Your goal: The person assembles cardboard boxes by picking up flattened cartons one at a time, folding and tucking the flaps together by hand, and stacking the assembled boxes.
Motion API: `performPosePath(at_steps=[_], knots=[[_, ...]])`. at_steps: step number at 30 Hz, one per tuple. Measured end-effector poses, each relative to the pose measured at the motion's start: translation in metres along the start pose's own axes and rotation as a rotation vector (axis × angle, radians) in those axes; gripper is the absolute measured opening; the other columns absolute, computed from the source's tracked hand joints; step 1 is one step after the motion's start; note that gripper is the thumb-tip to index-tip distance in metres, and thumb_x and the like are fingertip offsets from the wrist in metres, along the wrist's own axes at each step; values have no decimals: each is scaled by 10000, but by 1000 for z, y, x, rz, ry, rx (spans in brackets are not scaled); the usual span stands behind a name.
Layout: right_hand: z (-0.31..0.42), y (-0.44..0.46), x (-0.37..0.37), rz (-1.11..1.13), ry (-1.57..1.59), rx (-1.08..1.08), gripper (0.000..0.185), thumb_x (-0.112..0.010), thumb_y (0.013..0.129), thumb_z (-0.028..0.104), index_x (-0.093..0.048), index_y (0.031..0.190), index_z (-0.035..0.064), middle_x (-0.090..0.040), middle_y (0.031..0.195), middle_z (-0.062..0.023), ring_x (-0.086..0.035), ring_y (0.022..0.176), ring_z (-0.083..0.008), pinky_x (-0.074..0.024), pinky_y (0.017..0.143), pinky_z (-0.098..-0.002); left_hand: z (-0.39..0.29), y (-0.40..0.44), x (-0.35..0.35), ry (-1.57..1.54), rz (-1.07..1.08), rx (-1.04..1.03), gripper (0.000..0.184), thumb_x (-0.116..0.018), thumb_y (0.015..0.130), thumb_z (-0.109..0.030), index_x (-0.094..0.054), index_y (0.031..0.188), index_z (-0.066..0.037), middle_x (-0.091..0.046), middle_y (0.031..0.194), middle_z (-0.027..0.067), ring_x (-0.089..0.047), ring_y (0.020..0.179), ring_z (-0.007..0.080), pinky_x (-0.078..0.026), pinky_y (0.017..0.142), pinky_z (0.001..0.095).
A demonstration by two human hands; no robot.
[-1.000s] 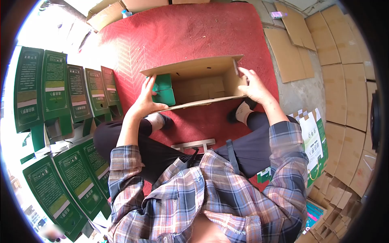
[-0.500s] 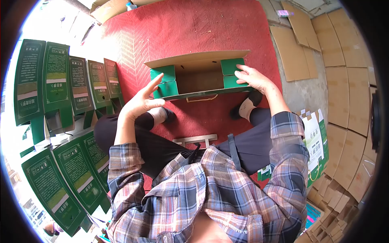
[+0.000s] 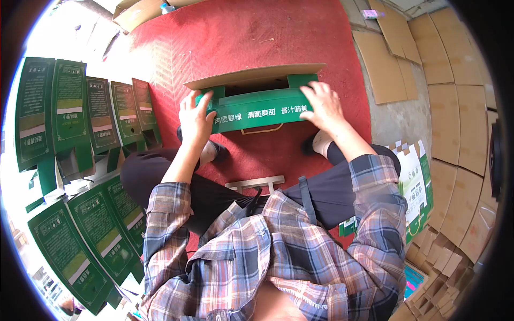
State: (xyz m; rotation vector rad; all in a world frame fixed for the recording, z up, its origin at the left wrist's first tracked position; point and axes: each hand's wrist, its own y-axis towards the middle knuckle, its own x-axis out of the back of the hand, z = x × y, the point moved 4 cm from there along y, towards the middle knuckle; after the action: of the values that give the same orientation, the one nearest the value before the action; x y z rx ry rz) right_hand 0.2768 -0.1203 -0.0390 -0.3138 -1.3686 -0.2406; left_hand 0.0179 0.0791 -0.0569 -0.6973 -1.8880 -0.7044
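Observation:
A green cardboard box (image 3: 257, 111) with white lettering stands between my feet on the red carpet. Its near flap is raised and folded partly over the opening, while the far brown flap (image 3: 251, 76) sticks up behind. My left hand (image 3: 197, 119) grips the near flap's left end, thumb against its printed face. At the right end my right hand (image 3: 324, 108) has its fingers over the upper edge and its thumb on the front. A tan carrying handle (image 3: 261, 130) hangs below the printed face. Much of the inside is hidden.
Several green printed cartons (image 3: 72, 117) stand in rows at my left. A white and green carton (image 3: 415, 187) is at my right, near stacked brown boxes (image 3: 444, 123). Flat cardboard sheets (image 3: 383, 69) lie at the upper right. A whitish handle-like piece (image 3: 256, 183) lies before me.
The near flap has come up and over, showing its printed face and covering much of the opening. Both hands have moved from beside the box onto that flap's ends.

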Motion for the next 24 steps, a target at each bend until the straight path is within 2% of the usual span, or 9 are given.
performPosePath(at_steps=[1,3,4,6,10,13,20,24], knots=[[9,-4,-1,-9,20,69,875,-865,565,269,-455,1317,89,-461,1295,-120,-412,1249,-303,-369,1024,-442,-9,-2,2,80,-42,-127,615,-792,647,-180,-583,1225,-170,-509,1217,111,-479,1137,335,-403,959,449],[16,-7,-10,16,-9,87,990,-890,510,262,-401,1345,57,-444,1304,-116,-404,1256,-301,-345,1048,-438,-24,-11,-1,59,85,-214,738,-830,589,-249,-548,1263,-151,-486,1259,101,-426,1209,330,-301,1045,500],[16,-7,-15,13,-21,101,985,-884,511,192,-382,1347,49,-436,1302,-122,-406,1250,-302,-342,1050,-443,-31,-16,-2,40,104,-204,808,-846,551,-261,-529,1284,-138,-482,1268,107,-422,1212,327,-296,1045,494],[13,-6,-21,-13,-9,105,930,-862,527,151,-400,1327,47,-447,1283,-127,-417,1234,-305,-343,1048,-442,-36,-20,-9,87,139,-179,969,-881,471,-286,-468,1335,-134,-479,1263,109,-419,1214,316,-281,1051,505],[12,-2,-24,-44,14,108,755,-774,565,42,-453,1248,38,-486,1212,-137,-451,1176,-311,-348,1031,-437,-32,-16,-18,148,175,-146,946,-880,485,-279,-463,1323,-144,-483,1243,101,-429,1200,303,-288,1031,505],[10,-3,-28,-69,8,119,686,-746,581,34,-472,1209,36,-503,1180,-136,-465,1149,-313,-347,1016,-435,-29,-14,-20,116,191,-129,894,-874,498,-260,-477,1292,-150,-495,1207,92,-444,1176,294,-302,1005,485],[11,-1,-29,-73,-4,129,635,-704,606,16,-485,1201,35,-517,1153,-124,-476,1117,-293,-342,982,-420,-22,-12,-24,33,206,-139,860,-854,514,-235,-483,1285,-147,-503,1171,91,-456,1150,294,-313,989,464],[14,-1,-26,-31,-15,140,698,-746,623,72,-457,1256,31,-507,1170,-126,-470,1124,-289,-339,989,-418,-20,-14,-25,23,205,-162,894,-851,540,-258,-453,1331,-134,-498,1192,100,-452,1149,297,-316,993,452]])
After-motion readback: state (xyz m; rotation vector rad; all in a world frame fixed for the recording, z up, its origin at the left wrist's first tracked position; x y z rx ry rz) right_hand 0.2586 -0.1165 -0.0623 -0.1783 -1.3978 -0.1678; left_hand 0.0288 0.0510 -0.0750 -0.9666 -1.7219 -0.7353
